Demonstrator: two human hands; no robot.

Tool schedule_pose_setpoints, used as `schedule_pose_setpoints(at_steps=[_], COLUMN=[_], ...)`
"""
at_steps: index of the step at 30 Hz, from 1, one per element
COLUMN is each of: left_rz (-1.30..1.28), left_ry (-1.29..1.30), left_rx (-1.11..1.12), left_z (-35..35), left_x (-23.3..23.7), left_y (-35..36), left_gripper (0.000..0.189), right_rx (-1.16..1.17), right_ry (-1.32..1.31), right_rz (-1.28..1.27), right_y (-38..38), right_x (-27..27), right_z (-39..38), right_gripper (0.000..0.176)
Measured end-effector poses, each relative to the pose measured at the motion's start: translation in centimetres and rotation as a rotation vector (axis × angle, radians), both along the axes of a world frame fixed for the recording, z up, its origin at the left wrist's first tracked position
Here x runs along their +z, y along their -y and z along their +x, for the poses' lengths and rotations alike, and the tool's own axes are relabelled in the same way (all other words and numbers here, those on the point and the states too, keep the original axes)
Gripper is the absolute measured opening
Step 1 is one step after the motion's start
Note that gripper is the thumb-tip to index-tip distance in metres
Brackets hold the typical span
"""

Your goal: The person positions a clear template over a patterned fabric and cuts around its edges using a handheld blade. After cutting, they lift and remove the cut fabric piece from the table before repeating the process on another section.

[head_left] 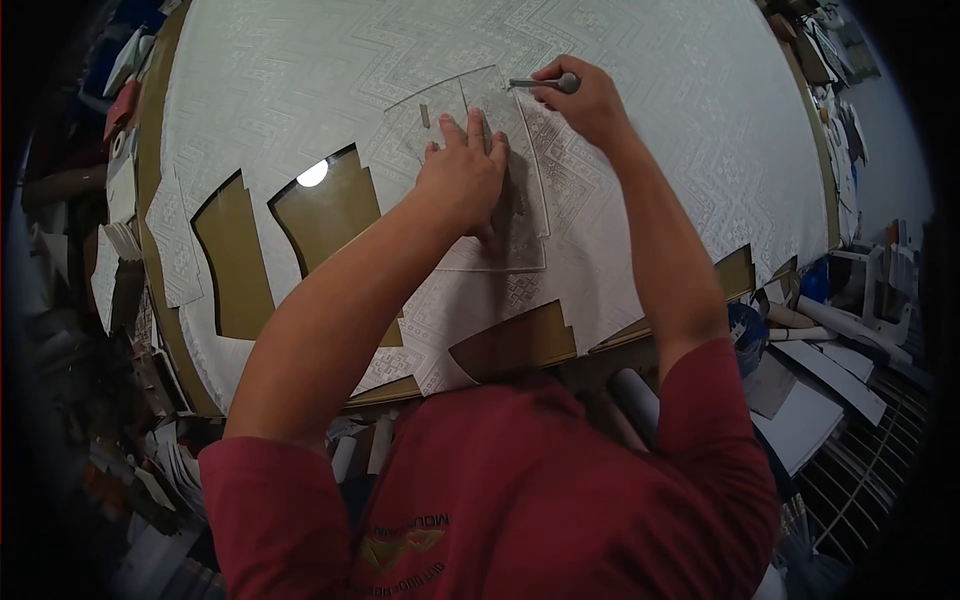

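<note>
A clear template (520,235) lies flat on the pale patterned material (660,60) that covers the table. My left hand (465,170) presses on the template with its fingers spread. At the template's upper right corner, my right hand (585,95) is closed round the grey handle of a small cutting tool (540,84). The tool's tip points left and meets the template's edge. Curved panel shapes are cut out of the material on the left, and the olive table surface (235,270) shows through them.
More cut-outs run along the near edge, one beside my body (515,340). Shelves with rolls and papers (120,240) stand left of the table. White sheets (800,425), rolls and a wire rack (870,460) are at the lower right.
</note>
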State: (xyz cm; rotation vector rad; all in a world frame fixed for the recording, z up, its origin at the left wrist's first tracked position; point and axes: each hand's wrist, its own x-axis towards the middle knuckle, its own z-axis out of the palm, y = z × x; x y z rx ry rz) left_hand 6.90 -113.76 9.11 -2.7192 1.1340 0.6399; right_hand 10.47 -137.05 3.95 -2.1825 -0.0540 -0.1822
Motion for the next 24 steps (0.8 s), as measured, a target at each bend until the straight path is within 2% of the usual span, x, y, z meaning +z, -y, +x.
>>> schedule_pose_setpoints(at_steps=[1,2,4,5,8,12,18,21,22,24], left_rz=[-0.002,-0.003,-0.003,-0.012,0.001,0.006,0.013,0.021,0.026,0.02], left_ry=[-0.002,-0.004,0.001,0.004,-0.016,-0.013,-0.024,-0.023,-0.024,-0.021], left_rx=[0.0,-0.001,0.003,0.002,0.004,0.014,0.022,0.024,0.024,0.022], left_z=[0.0,0.0,-0.1,-0.1,0.0,0.1,0.0,0.0,-0.1,-0.1], left_x=[0.1,0.2,0.2,0.3,0.4,0.1,0.7,0.8,0.8,0.7], left_y=[0.0,0.0,0.0,0.0,0.1,0.0,0.3,0.3,0.3,0.2], left_gripper=[0.141,0.142,0.143,0.144,0.144,0.145,0.143,0.144,0.145,0.146], right_rx=[0.107,0.112,0.399,0.456,0.57,0.571,0.31,0.089,0.089,-0.117], right_ry=[-0.186,-0.186,-0.298,-0.339,-0.268,-0.286,-0.292,0.034,0.036,0.281], right_rz=[-0.012,-0.003,0.034,0.006,0.09,0.178,0.151,0.3,0.292,0.201], right_y=[0.9,1.9,3.4,3.6,4.2,4.5,3.4,1.3,0.4,-1.3], right_x=[2.2,2.7,3.2,4.0,2.7,1.5,-0.1,-2.5,-3.2,-4.1], right_z=[1.0,2.3,5.0,5.8,7.2,6.9,3.5,0.4,-0.3,-1.2], right_gripper=[0.019,0.019,0.018,0.017,0.017,0.017,0.017,0.015,0.015,0.016])
